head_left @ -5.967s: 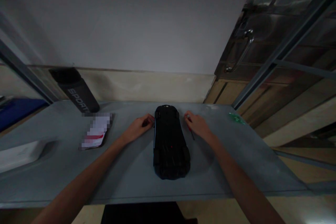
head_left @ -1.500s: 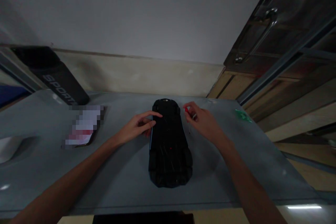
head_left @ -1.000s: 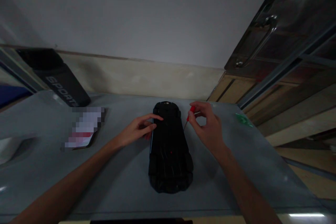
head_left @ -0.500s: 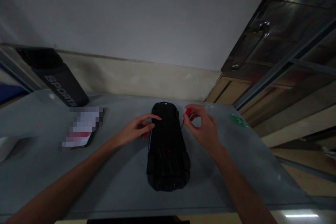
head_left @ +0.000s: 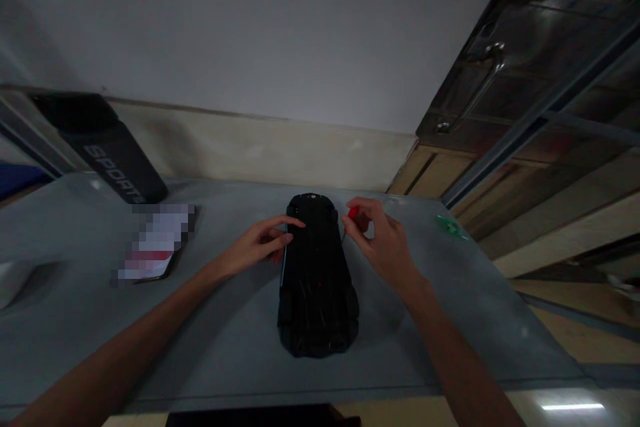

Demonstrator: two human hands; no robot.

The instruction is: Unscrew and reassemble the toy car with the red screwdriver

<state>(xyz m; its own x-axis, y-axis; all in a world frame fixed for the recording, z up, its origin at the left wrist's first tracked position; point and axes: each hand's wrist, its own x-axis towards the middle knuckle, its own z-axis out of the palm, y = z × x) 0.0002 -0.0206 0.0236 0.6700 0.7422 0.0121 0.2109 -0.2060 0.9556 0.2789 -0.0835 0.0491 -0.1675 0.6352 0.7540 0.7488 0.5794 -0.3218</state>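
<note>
A black toy car (head_left: 316, 280) lies upside down on the grey table (head_left: 450, 307), its length running away from me. My left hand (head_left: 260, 245) rests against the car's left side near the far end, fingers curled onto its edge. My right hand (head_left: 380, 243) is at the car's far right side, pinching a small screwdriver with a red handle (head_left: 352, 214); its thin shaft points down toward the car's edge.
A black bottle lettered "SPORT" (head_left: 113, 160) leans at the back left. A blurred white and red card (head_left: 155, 243) lies left of the car. A small green item (head_left: 450, 225) sits at the right. A metal door with a handle (head_left: 475, 90) stands to the right.
My right hand lifted the red screwdriver off the table and brought it upright, closer to the car's far right side. My left hand shifted from beside the car onto its edge.
</note>
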